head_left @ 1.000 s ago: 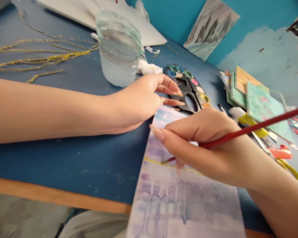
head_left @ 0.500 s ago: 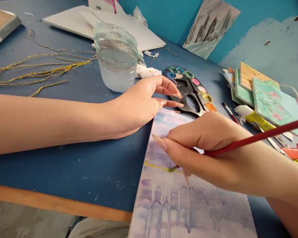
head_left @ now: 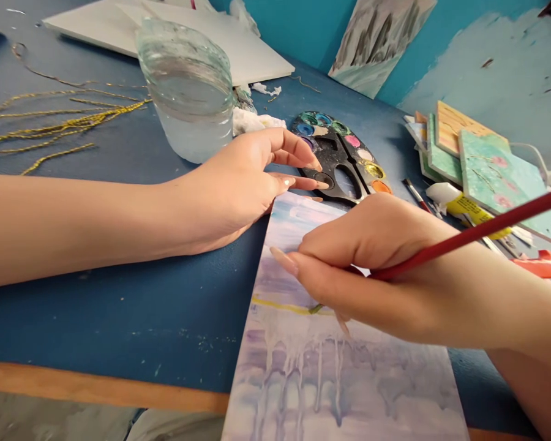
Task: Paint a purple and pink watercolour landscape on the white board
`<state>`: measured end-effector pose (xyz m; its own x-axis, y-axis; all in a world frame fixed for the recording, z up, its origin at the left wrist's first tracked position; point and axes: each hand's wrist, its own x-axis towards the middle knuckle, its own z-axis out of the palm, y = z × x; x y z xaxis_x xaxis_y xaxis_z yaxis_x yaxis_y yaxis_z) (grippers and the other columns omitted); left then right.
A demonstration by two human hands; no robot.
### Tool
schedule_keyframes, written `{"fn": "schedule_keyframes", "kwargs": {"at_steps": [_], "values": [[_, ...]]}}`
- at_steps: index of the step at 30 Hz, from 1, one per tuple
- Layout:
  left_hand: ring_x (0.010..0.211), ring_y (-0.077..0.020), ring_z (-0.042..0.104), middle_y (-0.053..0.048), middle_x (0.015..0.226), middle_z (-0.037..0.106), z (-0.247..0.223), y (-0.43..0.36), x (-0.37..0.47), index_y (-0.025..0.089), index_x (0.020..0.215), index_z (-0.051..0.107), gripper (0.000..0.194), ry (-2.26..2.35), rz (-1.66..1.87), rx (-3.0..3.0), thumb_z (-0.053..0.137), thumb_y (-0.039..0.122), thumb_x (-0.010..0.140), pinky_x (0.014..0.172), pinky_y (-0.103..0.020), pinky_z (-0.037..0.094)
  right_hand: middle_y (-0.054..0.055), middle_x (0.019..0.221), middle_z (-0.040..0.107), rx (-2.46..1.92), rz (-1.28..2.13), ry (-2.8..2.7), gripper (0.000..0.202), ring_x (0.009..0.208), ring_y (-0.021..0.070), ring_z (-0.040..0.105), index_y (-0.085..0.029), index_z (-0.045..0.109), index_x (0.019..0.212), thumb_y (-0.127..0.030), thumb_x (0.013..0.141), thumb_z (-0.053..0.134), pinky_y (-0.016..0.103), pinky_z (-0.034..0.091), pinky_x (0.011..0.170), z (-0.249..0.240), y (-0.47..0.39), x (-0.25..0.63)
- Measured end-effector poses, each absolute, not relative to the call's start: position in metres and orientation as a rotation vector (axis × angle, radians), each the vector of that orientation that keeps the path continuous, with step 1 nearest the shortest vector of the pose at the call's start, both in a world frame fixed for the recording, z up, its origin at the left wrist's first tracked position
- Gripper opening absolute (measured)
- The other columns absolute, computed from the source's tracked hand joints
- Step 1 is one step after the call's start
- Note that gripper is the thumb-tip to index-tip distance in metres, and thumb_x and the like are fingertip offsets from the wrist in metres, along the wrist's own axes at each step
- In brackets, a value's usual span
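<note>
My right hand (head_left: pixel 371 269) is closed around a paintbrush (head_left: pixel 477 231) with a red handle. The brush tip touches a canvas (head_left: pixel 349 380) at the end of a thin yellow line. The canvas is painted in pale purple and blue, with drips running down it. My left hand (head_left: pixel 266 174) lies at the canvas's far left corner, its fingers stretched out and apart, holding nothing. Its fingertips reach to the black paint palette (head_left: pixel 340 159), which has round wells of several colours.
A jar of cloudy water (head_left: pixel 188 98) stands behind my left hand, beside gold cord (head_left: pixel 73 125). White boards (head_left: pixel 252 55) lie at the back. To the right are small painted canvases (head_left: pixel 500 165), a yellow tube (head_left: pixel 472 211) and a thin brush (head_left: pixel 416 195).
The whole view has shifted, so most things sit further left and a little higher. The brush tip has moved slightly right along the yellow line.
</note>
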<state>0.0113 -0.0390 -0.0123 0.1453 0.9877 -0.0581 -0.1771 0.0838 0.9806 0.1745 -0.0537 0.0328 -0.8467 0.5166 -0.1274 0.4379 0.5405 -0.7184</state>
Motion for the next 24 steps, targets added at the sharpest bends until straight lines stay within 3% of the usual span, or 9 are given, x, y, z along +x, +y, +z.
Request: {"fn": "schedule_keyframes", "kwargs": {"at_steps": [5,10,21,24], "values": [[0.078,0.0005,0.064,0.003,0.105,0.06,-0.014,-0.038,0.01,0.013,0.089,0.057,0.041,0.963,1.143,1.082,0.037,-0.022,0.085,0.07,-0.009,0.046,-0.006,0.048,0.036,-0.78,1.22,-2.678,0.045,0.045,0.0017,0.027,-0.016,0.039,0.052,-0.017,0.096,0.052,0.017,0.025,0.04,0.035,-0.052,0.175],[0.088,-0.0028,0.067,0.0,0.108,0.06,-0.015,-0.039,0.011,0.01,0.101,0.06,0.035,0.949,1.14,1.106,0.041,-0.018,0.09,0.076,-0.011,0.05,-0.007,0.047,0.036,-0.795,1.279,-2.679,0.049,0.044,-0.0009,0.027,-0.015,0.035,0.05,-0.018,0.096,0.051,0.014,0.023,0.04,0.037,-0.05,0.175],[0.092,-0.0061,0.069,0.001,0.107,0.06,-0.011,-0.039,0.012,0.012,0.091,0.056,0.035,0.996,1.128,1.086,0.04,-0.019,0.09,0.071,-0.017,0.042,-0.007,0.048,0.042,-0.774,1.216,-2.697,0.045,0.044,-0.0002,0.03,-0.015,0.042,0.053,-0.015,0.097,0.051,0.017,0.026,0.044,0.034,-0.052,0.184],[0.091,-0.0084,0.071,0.001,0.105,0.062,-0.011,-0.039,0.012,0.012,0.091,0.056,0.035,1.011,1.146,1.101,0.042,-0.02,0.089,0.087,-0.024,0.047,-0.007,0.047,0.043,-0.75,1.176,-2.704,0.044,0.044,-0.0008,0.031,-0.015,0.045,0.054,-0.014,0.097,0.051,0.017,0.026,0.044,0.033,-0.053,0.186]]}}
